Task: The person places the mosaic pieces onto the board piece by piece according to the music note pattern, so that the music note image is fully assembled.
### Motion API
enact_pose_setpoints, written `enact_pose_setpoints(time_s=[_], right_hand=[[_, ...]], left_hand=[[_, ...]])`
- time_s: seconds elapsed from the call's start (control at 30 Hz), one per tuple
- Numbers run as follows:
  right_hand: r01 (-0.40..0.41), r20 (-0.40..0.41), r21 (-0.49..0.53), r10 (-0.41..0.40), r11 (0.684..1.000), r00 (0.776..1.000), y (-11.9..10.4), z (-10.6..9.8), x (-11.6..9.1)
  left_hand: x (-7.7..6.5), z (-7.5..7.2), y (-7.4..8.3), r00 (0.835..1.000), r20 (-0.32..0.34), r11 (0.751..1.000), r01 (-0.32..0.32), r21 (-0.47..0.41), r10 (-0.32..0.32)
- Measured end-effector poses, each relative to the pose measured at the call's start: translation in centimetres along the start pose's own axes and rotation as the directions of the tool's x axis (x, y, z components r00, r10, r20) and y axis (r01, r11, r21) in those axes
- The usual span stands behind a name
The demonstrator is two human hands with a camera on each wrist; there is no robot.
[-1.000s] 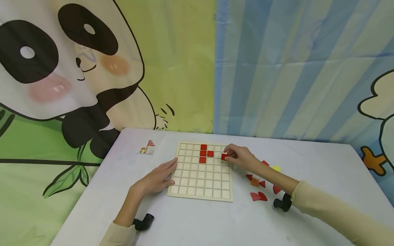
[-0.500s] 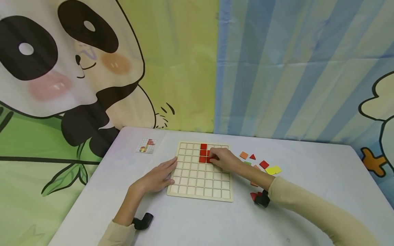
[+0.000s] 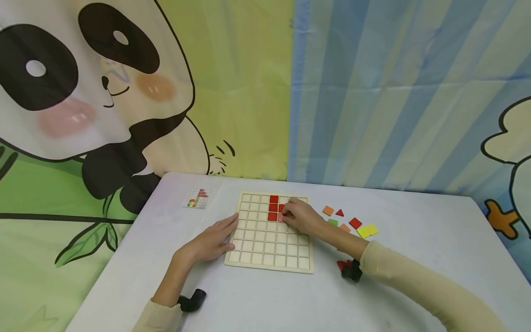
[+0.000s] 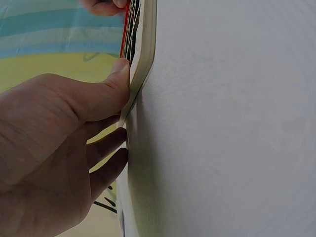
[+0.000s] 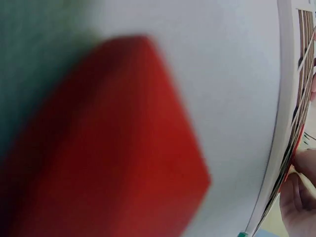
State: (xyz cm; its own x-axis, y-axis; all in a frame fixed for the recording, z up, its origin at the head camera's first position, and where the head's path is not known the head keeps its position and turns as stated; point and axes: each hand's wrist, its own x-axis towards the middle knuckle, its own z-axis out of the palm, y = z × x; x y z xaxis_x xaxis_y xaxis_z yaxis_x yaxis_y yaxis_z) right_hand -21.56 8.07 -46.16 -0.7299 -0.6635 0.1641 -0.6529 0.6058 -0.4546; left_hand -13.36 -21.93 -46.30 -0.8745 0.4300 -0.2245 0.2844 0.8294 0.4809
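A pale wooden grid board (image 3: 269,249) lies on the white table. Red square tiles (image 3: 274,199) fill several cells near its top. My right hand (image 3: 304,216) reaches over the board from the right, thumb and finger pinching a red square tile (image 3: 280,217) at a cell beside the others. The fingers partly cover that tile. In the right wrist view, the same fingertips (image 5: 295,170) meet red at the board's surface. Along the board's left edge rests my left hand (image 3: 211,240), fingers extended; its thumb (image 4: 116,86) touches the rim in the left wrist view.
A small pattern card (image 3: 197,198) lies left of the board. Right of it are loose pieces: an orange square (image 3: 328,210), a red triangle (image 3: 339,212), a red square (image 3: 355,223), yellow pieces (image 3: 367,231) and a green one (image 3: 333,222). A blurred red piece (image 5: 123,148) fills the right wrist view.
My right hand has carried the red square tile left from the board's right edge to beside the other red tiles, staying there over the last half second. The left hand stays put.
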Motion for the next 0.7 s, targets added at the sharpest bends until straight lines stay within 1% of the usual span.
enact_pose_setpoints(time_s=[0.17, 0.3, 0.5, 0.63, 0.7], right_hand=[[0.066, 0.006, -0.038, -0.066, 0.997, 0.998, 0.1, 0.1, -0.5], [0.074, 0.010, -0.024, -0.074, 0.997, 0.997, -0.1, -0.1, -0.7], [0.085, 0.025, -0.042, -0.084, 0.995, 0.996, -0.2, -1.2, -1.7], [0.031, 0.014, -0.073, -0.030, 0.997, 0.999, 0.2, -2.4, -3.2], [-0.021, 0.010, -0.092, 0.022, 0.996, 1.000, 0.7, -3.2, -4.1]], left_hand=[[0.1, 0.1, 0.0, 1.000, -0.003, 1.000, 0.007, 0.012, -0.007], [0.0, 0.0, 0.0, 1.000, -0.010, 1.000, 0.015, 0.019, -0.015], [0.0, 0.0, 0.2, 1.000, -0.003, 1.000, -0.005, 0.003, 0.005], [-0.1, 0.0, 0.2, 1.000, -0.003, 1.000, -0.004, 0.017, 0.004], [-0.2, -0.1, 0.1, 1.000, -0.004, 1.000, 0.000, 0.023, 0.001]])
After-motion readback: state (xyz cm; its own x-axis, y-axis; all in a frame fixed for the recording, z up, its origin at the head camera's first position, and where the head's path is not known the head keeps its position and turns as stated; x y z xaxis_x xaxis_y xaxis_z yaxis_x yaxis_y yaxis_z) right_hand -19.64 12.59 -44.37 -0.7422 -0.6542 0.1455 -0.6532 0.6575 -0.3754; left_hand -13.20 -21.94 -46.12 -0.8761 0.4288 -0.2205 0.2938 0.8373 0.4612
